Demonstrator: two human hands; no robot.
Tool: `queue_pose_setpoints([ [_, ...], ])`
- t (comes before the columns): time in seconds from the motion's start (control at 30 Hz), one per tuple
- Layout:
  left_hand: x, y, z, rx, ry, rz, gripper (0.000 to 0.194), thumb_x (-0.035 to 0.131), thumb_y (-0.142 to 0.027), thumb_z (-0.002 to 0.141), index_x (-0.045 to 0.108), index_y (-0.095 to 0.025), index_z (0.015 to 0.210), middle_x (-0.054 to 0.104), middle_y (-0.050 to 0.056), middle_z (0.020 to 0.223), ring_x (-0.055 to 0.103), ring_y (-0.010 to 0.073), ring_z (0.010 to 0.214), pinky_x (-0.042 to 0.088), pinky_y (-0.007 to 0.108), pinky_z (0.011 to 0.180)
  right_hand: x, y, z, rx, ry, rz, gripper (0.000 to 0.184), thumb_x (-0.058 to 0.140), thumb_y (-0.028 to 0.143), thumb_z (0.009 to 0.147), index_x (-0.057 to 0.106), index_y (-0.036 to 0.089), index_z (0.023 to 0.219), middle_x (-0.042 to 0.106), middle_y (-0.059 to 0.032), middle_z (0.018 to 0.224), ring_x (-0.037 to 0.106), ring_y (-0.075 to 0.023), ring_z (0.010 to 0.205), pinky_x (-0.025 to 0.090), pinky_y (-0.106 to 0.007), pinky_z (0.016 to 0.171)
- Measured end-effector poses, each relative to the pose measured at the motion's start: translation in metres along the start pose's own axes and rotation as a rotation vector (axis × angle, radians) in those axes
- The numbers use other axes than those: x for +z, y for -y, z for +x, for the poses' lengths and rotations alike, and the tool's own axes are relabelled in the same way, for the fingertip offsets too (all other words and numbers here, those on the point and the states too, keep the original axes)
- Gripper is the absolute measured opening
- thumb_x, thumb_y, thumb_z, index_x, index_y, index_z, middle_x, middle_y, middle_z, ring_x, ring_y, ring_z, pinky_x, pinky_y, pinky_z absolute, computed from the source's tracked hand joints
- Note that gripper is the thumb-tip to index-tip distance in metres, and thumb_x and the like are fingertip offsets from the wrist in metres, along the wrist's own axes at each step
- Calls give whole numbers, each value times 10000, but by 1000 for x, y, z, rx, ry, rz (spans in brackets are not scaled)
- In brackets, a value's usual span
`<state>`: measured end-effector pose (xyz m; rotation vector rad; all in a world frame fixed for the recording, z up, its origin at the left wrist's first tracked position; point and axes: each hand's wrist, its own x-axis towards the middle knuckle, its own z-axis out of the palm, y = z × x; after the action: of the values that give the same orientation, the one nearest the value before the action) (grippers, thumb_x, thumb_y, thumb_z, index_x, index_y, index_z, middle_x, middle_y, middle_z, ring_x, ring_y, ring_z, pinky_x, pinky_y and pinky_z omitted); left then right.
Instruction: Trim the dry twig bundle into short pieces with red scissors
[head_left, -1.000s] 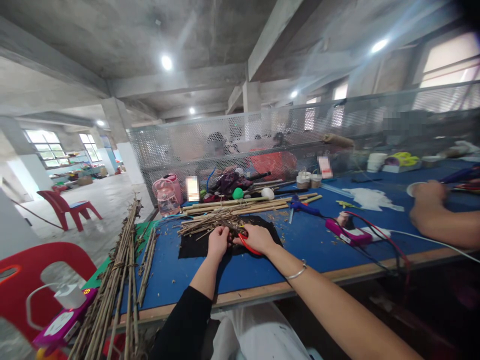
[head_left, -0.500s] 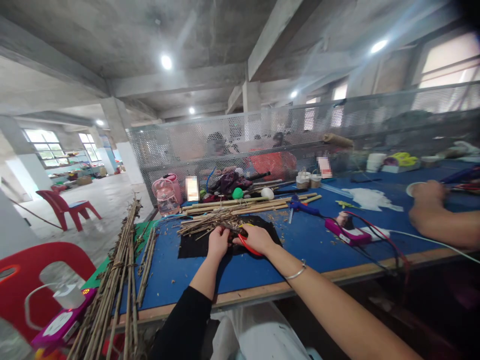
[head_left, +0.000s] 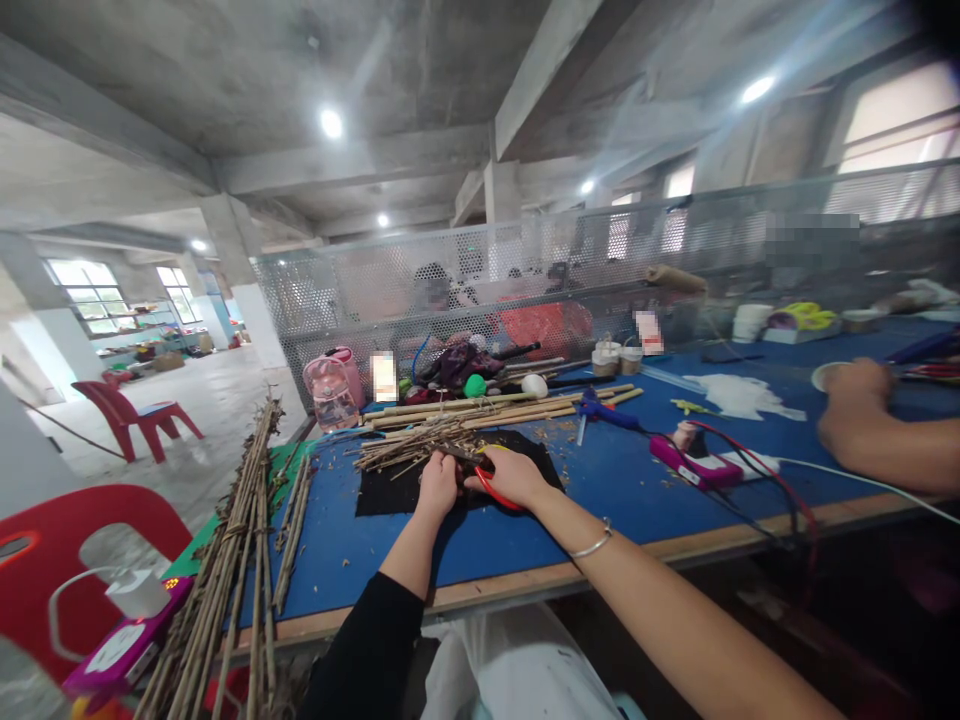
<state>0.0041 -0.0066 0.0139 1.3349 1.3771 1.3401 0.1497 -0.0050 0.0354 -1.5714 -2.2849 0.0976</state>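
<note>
Red-handled pruning shears [head_left: 495, 489] sit in my right hand [head_left: 519, 477], whose fingers are wrapped round the grips. A bit of yellow shows at the far side of that hand. Just to the left, my left hand [head_left: 437, 487] is closed, fingertips close to the shears' dark blades; what it pinches is hidden. Both hands are over a black cloth [head_left: 381, 497] on the blue table. Thin brown twigs [head_left: 390, 455] lie in a loose pile right beyond my fingers.
Long bundled sticks [head_left: 236, 540] lean at the table's left edge. Behind the twigs lie bamboo poles [head_left: 517, 411] and a blue glue gun [head_left: 611, 413]. A purple power strip [head_left: 694, 464] with cables lies right, near another person's hand [head_left: 859, 400]. A red chair [head_left: 97, 510] stands left.
My hands stay in nearly the same place, with only a slight shift of the fingers around the shears. Little else differs.
</note>
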Motion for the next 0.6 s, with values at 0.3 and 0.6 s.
queue_pose_setpoints([
  [0.3,2,-6,-6,90,86,71,175,316,-274,836,452,-195,759,451,-22,579,418,93,415,369,212,395,3,-4,1,-74,-57,24,500,471,637,703,535,191,922,599,-71,945,562,-209,875,375,-273,678],
  [0.6,3,-2,-4,138,100,80,190,310,-294,853,468,-188,841,469,-17,622,406,85,401,347,210,377,4,-3,0,-74,-66,44,494,453,630,722,523,190,934,602,-75,950,561,-212,893,377,-278,687],
])
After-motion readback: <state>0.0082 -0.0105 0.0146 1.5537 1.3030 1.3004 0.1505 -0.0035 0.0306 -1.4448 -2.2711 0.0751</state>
